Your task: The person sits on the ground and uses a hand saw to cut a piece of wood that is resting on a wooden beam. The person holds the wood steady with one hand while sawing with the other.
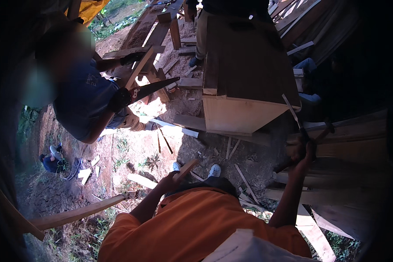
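My left hand is closed round a short piece of wood, held low in front of my body. Out to the right, my right hand grips two tools at once. One is a hammer, its handle crossing the fist. The other looks like a chisel, its pale narrow blade pointing up and away. Ahead of me stands a large wooden box-like piece with a dark top and a pale front. Neither hand touches it.
At left, a co-worker in a blue-grey shirt holds a handsaw near a long timber. Another person stands behind the box. Stacked boards fill the right side. Offcuts and a pale strip litter the ground by my feet.
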Demonstrator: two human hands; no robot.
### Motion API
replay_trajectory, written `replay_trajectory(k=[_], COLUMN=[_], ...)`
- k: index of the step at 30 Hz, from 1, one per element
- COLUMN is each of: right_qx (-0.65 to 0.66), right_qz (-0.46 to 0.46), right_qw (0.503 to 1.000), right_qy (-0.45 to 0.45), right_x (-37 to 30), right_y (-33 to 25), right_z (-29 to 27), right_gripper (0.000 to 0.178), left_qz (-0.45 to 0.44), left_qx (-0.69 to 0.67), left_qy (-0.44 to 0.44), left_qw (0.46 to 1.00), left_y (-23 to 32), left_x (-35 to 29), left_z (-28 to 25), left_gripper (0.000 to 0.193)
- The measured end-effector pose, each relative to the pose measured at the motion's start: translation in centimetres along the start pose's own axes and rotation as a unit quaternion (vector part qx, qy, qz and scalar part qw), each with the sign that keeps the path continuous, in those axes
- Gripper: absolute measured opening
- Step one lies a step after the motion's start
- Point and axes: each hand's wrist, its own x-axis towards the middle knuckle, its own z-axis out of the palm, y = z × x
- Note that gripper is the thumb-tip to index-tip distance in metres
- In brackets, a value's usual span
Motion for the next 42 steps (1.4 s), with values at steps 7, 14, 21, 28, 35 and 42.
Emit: replay_trajectory(k=[7, 14, 21, 28, 35, 42], right_qx=[-0.079, -0.087, -0.173, -0.262, -0.352, -0.440], right_qz=[-0.111, 0.024, -0.044, -0.050, -0.064, -0.098], right_qw=[0.966, 0.965, 0.951, 0.944, 0.919, 0.880], right_qy=[-0.220, -0.248, -0.252, -0.195, -0.169, -0.149], right_x=[10.0, 16.9, 21.4, 24.1, 26.7, 28.5], right_y=[4.0, 7.5, 11.5, 10.6, 11.5, 13.2], right_z=[7.7, 19.3, 21.8, 19.4, 23.2, 26.3], right_gripper=[0.028, 0.021, 0.047, 0.048, 0.049, 0.050], left_qz=[-0.025, -0.024, -0.008, 0.197, 0.000, -0.003], left_qx=[-0.120, -0.244, -0.271, 0.025, -0.219, -0.220], left_qy=[0.106, 0.156, 0.162, 0.168, 0.090, 0.096], left_qw=[0.987, 0.957, 0.949, 0.966, 0.972, 0.971], left_y=[-2.1, -4.2, -9.1, -17.2, -13.1, -16.2], left_x=[-2.3, -1.8, 0.9, 7.3, 8.6, 8.3], left_z=[1.4, 0.6, -1.0, -7.2, -18.6, -20.3], left_gripper=[0.057, 0.055, 0.053, 0.048, 0.049, 0.054])
